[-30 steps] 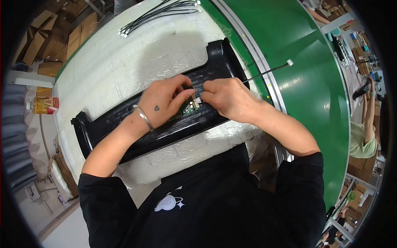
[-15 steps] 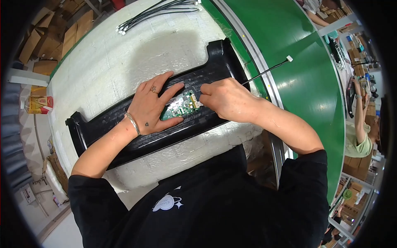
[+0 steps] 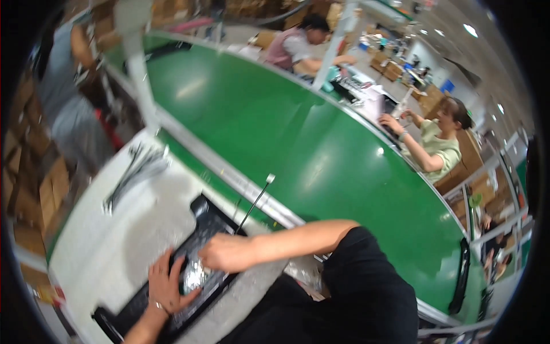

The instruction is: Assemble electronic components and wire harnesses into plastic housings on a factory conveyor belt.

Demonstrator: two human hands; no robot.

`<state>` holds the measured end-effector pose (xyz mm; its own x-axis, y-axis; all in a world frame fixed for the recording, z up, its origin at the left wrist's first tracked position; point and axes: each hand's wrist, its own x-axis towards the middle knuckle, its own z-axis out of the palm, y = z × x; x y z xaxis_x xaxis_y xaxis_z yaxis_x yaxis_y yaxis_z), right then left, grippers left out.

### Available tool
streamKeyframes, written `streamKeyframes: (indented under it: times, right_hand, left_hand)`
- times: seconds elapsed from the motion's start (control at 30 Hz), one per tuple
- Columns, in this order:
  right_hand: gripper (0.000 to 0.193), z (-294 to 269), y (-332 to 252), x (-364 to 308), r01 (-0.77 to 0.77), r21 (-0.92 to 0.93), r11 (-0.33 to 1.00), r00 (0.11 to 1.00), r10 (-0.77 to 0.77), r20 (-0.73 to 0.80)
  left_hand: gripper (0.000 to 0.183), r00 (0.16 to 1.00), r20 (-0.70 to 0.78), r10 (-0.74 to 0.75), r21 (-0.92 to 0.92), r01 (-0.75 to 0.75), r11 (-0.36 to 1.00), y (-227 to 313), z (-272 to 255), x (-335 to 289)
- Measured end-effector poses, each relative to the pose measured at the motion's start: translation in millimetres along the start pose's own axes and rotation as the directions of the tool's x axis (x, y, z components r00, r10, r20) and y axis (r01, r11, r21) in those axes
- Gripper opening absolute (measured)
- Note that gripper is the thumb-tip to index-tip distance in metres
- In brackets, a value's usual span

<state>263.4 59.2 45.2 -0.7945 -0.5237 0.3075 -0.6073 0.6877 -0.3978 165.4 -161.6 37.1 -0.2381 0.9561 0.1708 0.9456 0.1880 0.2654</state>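
Note:
A long black plastic housing (image 3: 207, 221) lies on the white padded bench, with a circuit board (image 3: 195, 277) set in its middle, blurred by motion. My left hand (image 3: 164, 286) rests over the housing with fingers spread, thumb and forefinger on either side of the board. My right hand (image 3: 224, 253) is closed at the board's right end, around the near end of a black cable (image 3: 252, 211). That cable's free end carries a white connector (image 3: 270, 179) and juts out past the bench edge. The gripped end is hidden by my fingers.
Several cables (image 3: 134, 175) lie bundled at the bench's far side. A green conveyor belt (image 3: 286, 149) with a metal rail runs beyond the bench. Black parts (image 3: 460, 275) sit on it at both ends. Across it, people (image 3: 438, 146) work; another person (image 3: 74, 109) stands far left.
My view has swung up and to the right, bringing the conveyor and other workers into sight. Both hands keep their places at the board.

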Motion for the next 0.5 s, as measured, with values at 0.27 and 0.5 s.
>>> streamKeyframes:
  times: [0.27,0.5]
  right_hand:
    - [0.031,15.9,-39.9,-38.6,-0.036,-0.037,0.999,0.999,0.036,0.006]
    - [0.023,-40.1,-34.8,-88.2,-0.341,-0.308,0.888,0.926,0.262,-0.271]
  left_hand:
    - [0.078,0.999,-0.004,0.050,0.028,-0.050,0.998,6.1,-4.9,9.2]
    - [0.055,0.987,0.139,0.075,0.266,-0.111,0.958,49.8,-147.9,62.8]
